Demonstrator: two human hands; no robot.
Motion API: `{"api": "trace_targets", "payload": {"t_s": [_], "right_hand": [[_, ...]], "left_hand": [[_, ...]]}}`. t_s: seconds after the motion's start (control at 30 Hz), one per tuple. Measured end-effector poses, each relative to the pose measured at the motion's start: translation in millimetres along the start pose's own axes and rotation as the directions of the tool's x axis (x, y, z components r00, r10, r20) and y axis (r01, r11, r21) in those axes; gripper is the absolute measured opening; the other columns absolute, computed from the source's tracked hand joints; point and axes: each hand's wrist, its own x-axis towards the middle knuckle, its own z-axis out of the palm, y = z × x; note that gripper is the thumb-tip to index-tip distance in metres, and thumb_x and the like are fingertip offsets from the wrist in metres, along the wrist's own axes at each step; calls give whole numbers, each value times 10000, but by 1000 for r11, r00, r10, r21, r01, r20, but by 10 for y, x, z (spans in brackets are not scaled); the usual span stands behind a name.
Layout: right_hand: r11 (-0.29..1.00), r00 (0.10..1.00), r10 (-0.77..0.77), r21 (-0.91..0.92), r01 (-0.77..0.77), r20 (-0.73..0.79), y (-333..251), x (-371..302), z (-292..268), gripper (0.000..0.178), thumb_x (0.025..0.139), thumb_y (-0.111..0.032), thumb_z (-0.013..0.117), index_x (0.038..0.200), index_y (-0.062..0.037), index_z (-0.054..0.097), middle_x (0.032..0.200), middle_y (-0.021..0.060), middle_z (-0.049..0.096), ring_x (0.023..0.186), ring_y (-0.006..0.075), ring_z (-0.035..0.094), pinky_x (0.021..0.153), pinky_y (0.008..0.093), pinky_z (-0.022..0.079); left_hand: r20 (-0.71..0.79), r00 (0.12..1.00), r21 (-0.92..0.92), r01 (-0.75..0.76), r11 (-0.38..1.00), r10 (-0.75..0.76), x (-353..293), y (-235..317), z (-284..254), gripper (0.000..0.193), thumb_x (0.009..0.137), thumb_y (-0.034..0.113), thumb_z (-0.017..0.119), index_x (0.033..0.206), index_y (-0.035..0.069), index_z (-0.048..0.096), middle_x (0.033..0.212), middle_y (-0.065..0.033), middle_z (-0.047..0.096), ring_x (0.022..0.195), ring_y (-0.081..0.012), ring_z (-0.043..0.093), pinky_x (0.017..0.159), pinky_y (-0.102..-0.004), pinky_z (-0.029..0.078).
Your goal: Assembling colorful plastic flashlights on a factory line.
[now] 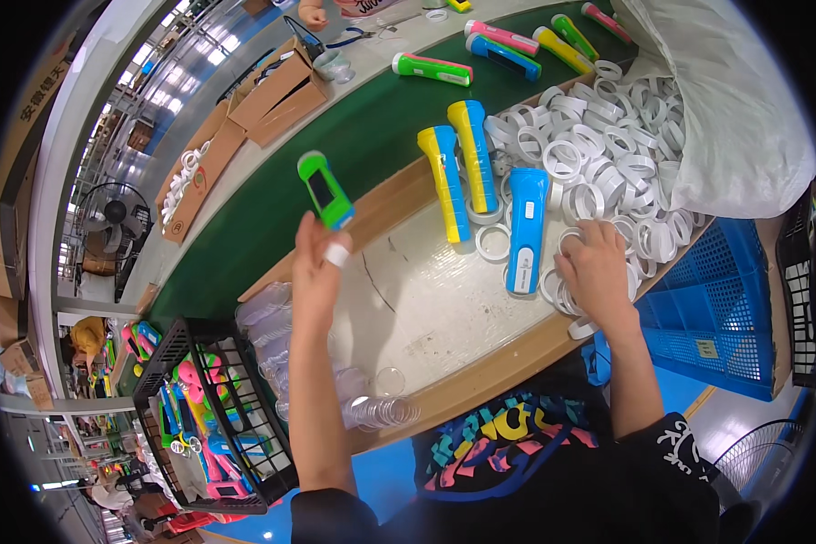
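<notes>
My left hand point(315, 263) reaches out over the green belt point(236, 213), its fingers apart, with a white band on one finger. Just beyond the fingertips is a green flashlight point(326, 190), slightly blurred; whether it still touches them is unclear. My right hand point(600, 272) rests on the pile of white rings point(630, 168), fingers bent and a white ring point(569, 239) between thumb and forefinger. Beside it lies a blue flashlight point(526, 231). Two yellow-and-blue flashlights point(443, 181) lean side by side at the tray's far wall.
A cardboard tray point(480, 367) holds the rings, with clear discs point(381, 412) at its left end. Several flashlights point(433, 69) lie along the belt. A black crate point(276, 476) of colourful flashlights stands left, a blue crate point(712, 308) right. A white sack point(743, 118) overhangs the rings.
</notes>
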Motion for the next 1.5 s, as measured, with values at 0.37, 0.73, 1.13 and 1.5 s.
{"api": "trace_targets", "payload": {"t_s": [0.37, 0.73, 1.13, 1.5], "right_hand": [[90, 957, 4, 953, -288, 289, -579, -21, -151, 255, 769, -115, 685, 965, -63, 530, 1142, 113, 538, 964, 197, 541, 824, 304, 416], [657, 967, -206, 711, 249, -149, -797, -166, -86, 613, 671, -67, 685, 1217, 10, 416, 1148, 185, 480, 1012, 356, 458, 892, 414, 395], [610, 991, 0, 785, 108, -137, -232, -243, -212, 595, 687, -49, 648, 1235, -10, 419, 1163, 181, 473, 1028, 341, 467, 905, 409, 391], [529, 999, 40, 848, -36, 18, -263, -196, -180, 639, 709, -76, 656, 1273, -5, 366, 1148, 195, 486, 1059, 351, 476, 910, 400, 399]], "left_hand": [[487, 872, 754, -386, 531, -57, -1251, -302, -330, 308, 601, -12, 622, 893, 88, 627, 811, -115, 585, 796, -307, 576, 671, -398, 455], [385, 909, -306, 291, 906, -162, -940, 433, 537, 162, 782, 23, 683, 903, 31, 575, 743, 11, 548, 585, -56, 503, 487, -192, 398], [462, 872, 413, -375, 830, 164, -805, 109, 1544, 675, 740, 147, 654, 1327, 17, 347, 1006, -195, 580, 813, -313, 605, 711, -391, 480], [268, 963, 112, -4, 994, -26, -734, 270, 242, 486, 833, 184, 515, 1232, -91, 469, 1035, -167, 616, 954, -228, 605, 884, -328, 440]]}}
